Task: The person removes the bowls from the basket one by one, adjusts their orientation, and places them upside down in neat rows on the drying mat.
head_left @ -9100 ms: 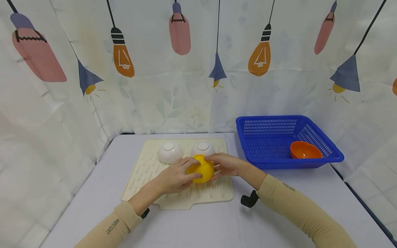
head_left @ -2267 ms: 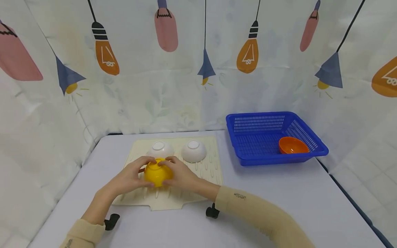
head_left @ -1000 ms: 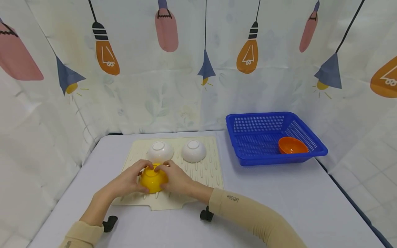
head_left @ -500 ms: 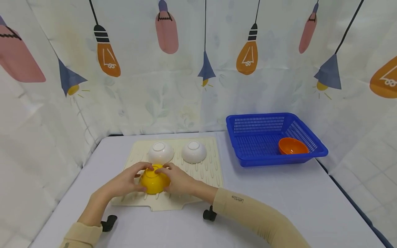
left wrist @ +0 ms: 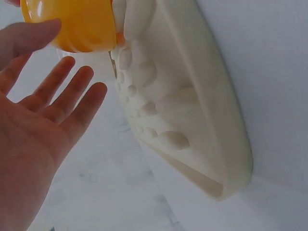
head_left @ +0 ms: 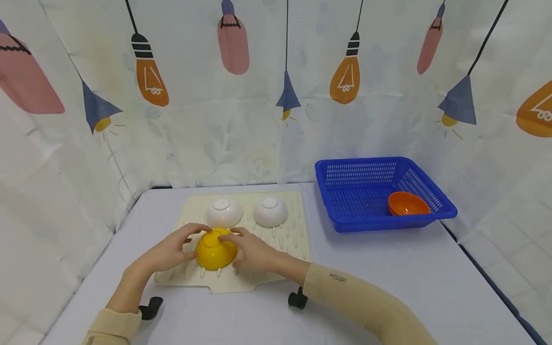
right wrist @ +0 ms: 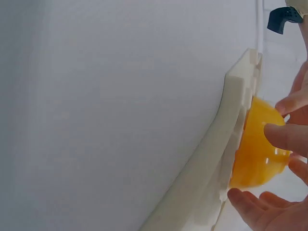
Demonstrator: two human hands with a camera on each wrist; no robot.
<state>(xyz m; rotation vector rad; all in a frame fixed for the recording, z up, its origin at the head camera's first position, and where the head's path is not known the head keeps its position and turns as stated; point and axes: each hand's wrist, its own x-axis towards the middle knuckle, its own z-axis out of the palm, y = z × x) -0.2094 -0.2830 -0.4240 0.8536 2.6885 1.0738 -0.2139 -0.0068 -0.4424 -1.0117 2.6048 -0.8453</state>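
Observation:
A yellow bowl [head_left: 215, 251] sits upside down at the front left of the cream drying mat [head_left: 276, 254]. My left hand [head_left: 170, 249] is at its left side, index finger by the raised base. In the left wrist view the thumb [left wrist: 33, 36] overlaps the bowl's wall while the other fingers are spread, holding nothing. On the right side my right hand [head_left: 256, 251] has loosened, its index fingertip near the base and its thumb beside the rim. Two white bowls, one at the left [head_left: 224, 212] and one at the right [head_left: 270, 211], stand upside down behind the yellow one.
A blue plastic basket [head_left: 358, 223] stands at the back right of the white-covered table [head_left: 366, 273], with an orange bowl [head_left: 407, 204] upright inside. A printed curtain [head_left: 254, 139] hangs behind the table.
The yellow bowl, turned in both hands at first, came down onto the mat's front left, in front of the left white bowl. Over the last half second the fingers of both hands spread away from it.

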